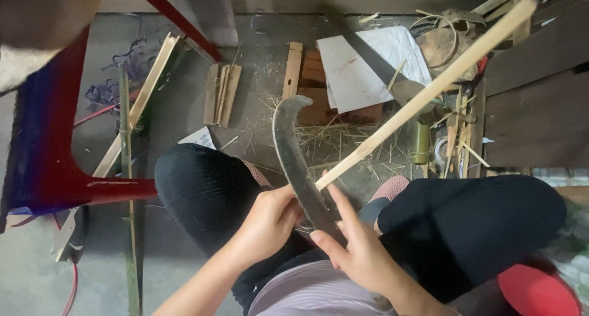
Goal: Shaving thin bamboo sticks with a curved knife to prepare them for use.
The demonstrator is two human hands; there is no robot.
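Head view, looking down at lap; person seated, knees apart, floor below.

L hand [267, 224]: closed round the lower end of the knife [299, 162], a dark curved blade w/ hooked tip. Blade runs up and slightly left from the hands, tip pointing away from the body.

R hand [362, 248]: part open, fingers extended, index laid along the near end of the strip [429, 89]. Looks like thumb and fingers pinch the strip end against the blade, but the exact grip is hidden behind the knife.

Strip: long pale bamboo strip, long axis diagonal, from the hands up and right to the top-right corner of frame. Near end meets the blade edge just above the hands, between the knees. Both hands are at that meeting point; R is the one on the strip, L on the knife.

Surroundings: floor [184, 113] littered w/ shavings, short wood offcuts, a white sheet [362, 70], a saw across it. Green bamboo pole [127, 187] lies at left beside a red stool leg [116, 190].
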